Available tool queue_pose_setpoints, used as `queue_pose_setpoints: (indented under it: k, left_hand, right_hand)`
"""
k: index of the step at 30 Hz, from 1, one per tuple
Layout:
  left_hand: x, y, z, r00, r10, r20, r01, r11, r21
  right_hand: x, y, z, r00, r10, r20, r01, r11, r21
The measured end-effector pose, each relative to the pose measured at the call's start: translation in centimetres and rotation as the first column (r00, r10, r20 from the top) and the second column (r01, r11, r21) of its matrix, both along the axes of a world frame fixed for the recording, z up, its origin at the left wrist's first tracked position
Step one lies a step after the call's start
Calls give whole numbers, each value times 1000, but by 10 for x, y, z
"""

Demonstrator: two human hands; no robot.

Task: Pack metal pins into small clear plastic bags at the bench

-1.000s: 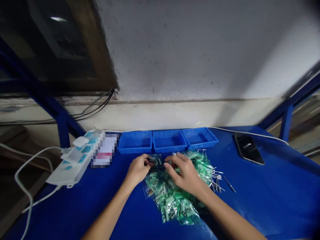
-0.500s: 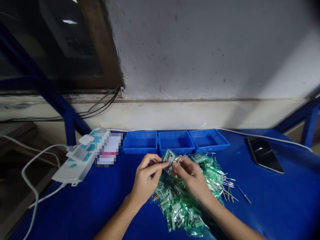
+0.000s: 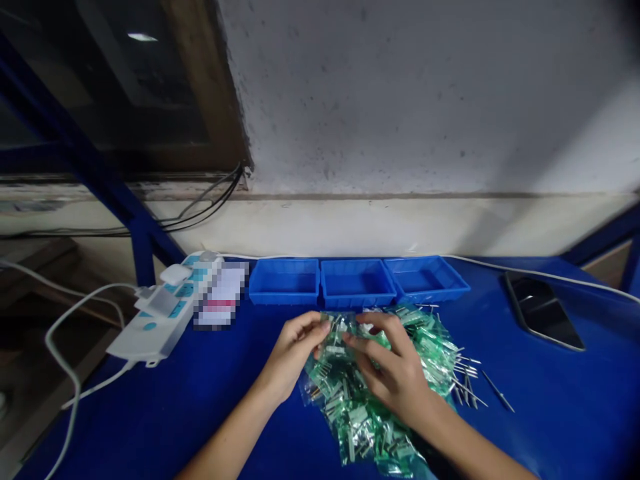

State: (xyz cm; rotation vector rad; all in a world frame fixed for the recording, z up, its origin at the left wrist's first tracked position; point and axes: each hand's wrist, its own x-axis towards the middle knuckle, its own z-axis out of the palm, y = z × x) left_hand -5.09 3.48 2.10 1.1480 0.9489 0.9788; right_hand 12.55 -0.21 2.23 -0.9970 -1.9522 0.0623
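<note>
A small clear plastic bag [image 3: 338, 333] with slim metal pieces and a pale part inside is held up over the pile. My left hand [image 3: 294, 350] pinches its left edge between thumb and fingers. At the bag's right side is my right hand [image 3: 397, 367], fingers apart and curved, with fingertips against the plastic. Below and behind both hands spreads a heap of similar green-tinted bags [image 3: 360, 420], partly covered by my right hand and forearm. What the right thumb touches is hidden.
Three blue bins [image 3: 357, 280] stand in a row along the wall. Loose metal pins [image 3: 470, 380] lie right of the heap, near a dark phone [image 3: 543, 310]. On the left are a white power strip [image 3: 160, 320] with cables and a blurred card [image 3: 220, 297].
My right fingers have loosened from their pinch on the bag and spread apart. The bag now lies flatter, facing up, with my left hand gripping its left edge. The view has shifted slightly.
</note>
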Motion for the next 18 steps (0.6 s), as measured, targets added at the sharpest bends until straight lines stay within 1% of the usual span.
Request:
queue_pose_setpoints:
  k: [2,3,5,6,7,9,10,11,12,13,14,15,16,18]
  left_hand:
    - [-1,1,0,996,75,-57,-70,994,82]
    - [-1,1,1,988,122,-91,-108,983,146]
    - [-3,0,3,962,217,-165,-156,933,324]
    - [-3,-1,4,946,255,-199,-149,889,432]
    - [-4,-3,5,932,281,-228,-117,831,545]
    - [-4,-7,7,916,292,-275,3,681,732]
    - [-3,-9,7,909,290,-299,67,607,792]
    - [-3,-11,7,901,288,-324,123,547,828]
    - [-2,-12,8,890,287,-353,169,513,842]
    - [-2,-13,8,877,287,-385,202,507,838]
    - [-2,-14,9,865,282,-416,222,528,820]
    - [-2,-14,10,857,266,-441,228,572,788]
    - [-2,-14,10,860,232,-455,220,636,740]
    - [-3,-12,10,896,124,-427,173,787,592]
  right_hand:
    - [-2,0,-1,999,-34,3,34,995,-97]
    - [-3,0,0,999,-52,-15,50,987,-153]
    - [-5,0,4,994,-73,-80,48,958,-282]
    - [-5,0,7,989,-73,-127,23,935,-355]
    - [-6,-1,10,980,-76,-185,-12,902,-431]
    - [-7,-1,14,945,-92,-314,-106,821,-560]
    - [-8,-1,15,921,-109,-373,-151,785,-600]
    - [-9,0,15,898,-127,-421,-186,758,-625]
    - [-9,0,14,879,-143,-455,-209,742,-637]
    - [-10,0,13,866,-155,-475,-217,739,-637]
    - [-10,1,12,862,-164,-480,-202,756,-623]
    - [-10,0,11,867,-171,-468,-162,792,-589]
    - [-9,0,10,883,-167,-439,-108,837,-536]
    - [-6,-2,8,938,-111,-329,-16,932,-362]
